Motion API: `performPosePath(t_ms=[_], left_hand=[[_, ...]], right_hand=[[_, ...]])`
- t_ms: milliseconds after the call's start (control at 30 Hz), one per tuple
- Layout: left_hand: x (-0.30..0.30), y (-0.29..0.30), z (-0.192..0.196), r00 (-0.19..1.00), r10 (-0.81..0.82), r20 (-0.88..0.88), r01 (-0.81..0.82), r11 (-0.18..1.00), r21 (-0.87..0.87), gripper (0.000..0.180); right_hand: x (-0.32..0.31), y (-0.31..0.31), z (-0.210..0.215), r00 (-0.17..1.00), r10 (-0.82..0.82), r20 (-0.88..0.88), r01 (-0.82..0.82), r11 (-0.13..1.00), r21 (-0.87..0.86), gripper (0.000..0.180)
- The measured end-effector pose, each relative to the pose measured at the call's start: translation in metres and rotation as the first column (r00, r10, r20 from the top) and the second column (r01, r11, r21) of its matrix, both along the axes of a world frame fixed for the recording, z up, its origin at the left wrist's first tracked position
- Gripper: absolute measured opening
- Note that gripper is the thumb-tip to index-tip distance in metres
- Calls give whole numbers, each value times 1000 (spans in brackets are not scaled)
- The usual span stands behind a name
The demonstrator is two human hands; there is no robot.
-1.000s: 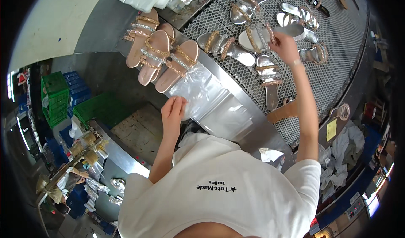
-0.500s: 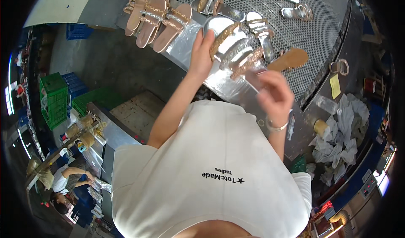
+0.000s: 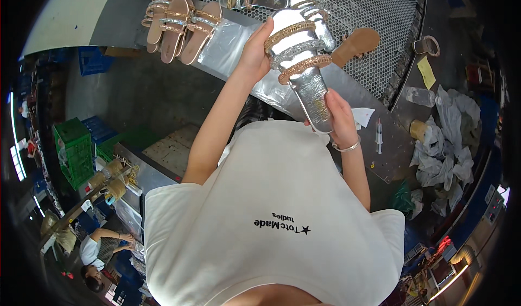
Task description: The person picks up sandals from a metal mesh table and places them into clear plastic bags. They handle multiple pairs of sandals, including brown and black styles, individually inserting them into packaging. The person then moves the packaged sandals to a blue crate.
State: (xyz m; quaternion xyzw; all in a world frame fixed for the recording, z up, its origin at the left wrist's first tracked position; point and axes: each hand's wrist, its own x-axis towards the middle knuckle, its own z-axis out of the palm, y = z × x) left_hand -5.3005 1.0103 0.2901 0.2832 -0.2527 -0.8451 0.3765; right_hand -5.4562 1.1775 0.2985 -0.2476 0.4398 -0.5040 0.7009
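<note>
A silver sandal [image 3: 311, 95] with gold, silver and rose-gold beaded straps is held up between my two hands. My left hand [image 3: 257, 52] grips its toe end at the edge, beside the straps. At the heel end, my right hand [image 3: 342, 117] is closed around the sole, with the thumb lying along its side. A brown sole [image 3: 359, 46] shows just beyond the held sandal, on the mesh surface. Another silver sandal [image 3: 321, 24] lies right behind it. White paper [image 3: 362, 116] lies by my right wrist.
Pink sandals [image 3: 179, 28] stand in a row on the far left of the metal table. More silver sandals [image 3: 254, 0] rest on the perforated conveyor [image 3: 380, 61]. A syringe [image 3: 379, 135], a yellow note [image 3: 426, 72] and crumpled plastic [image 3: 445, 127] lie right. Another person [image 3: 100, 251] works lower left.
My right hand has moved from beside the straps down to the heel and now grips it. The view has shifted, so the table's things appear farther left.
</note>
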Motion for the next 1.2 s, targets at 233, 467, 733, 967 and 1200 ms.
performPosePath(t_ms=[233,467,733,967,1200], left_hand=[[-14,2,-17,992,-25,-125,33,997,63,48],[5,16,-107,993,77,94,-96,973,210,34],[9,48,-185,821,148,551,-308,928,209,25],[10,59,-160,523,544,656,247,640,-728,10],[5,46,-50,760,450,468,627,-323,-709,10]], right_hand=[[6,10,4,996,-73,-59,76,996,42,33],[-6,13,-51,893,-141,-427,69,981,-180,33],[-48,21,-124,348,148,-926,-344,939,21,34],[-42,15,-112,414,294,-861,-316,934,167,33],[-20,-27,-94,968,14,249,-117,908,403,22]])
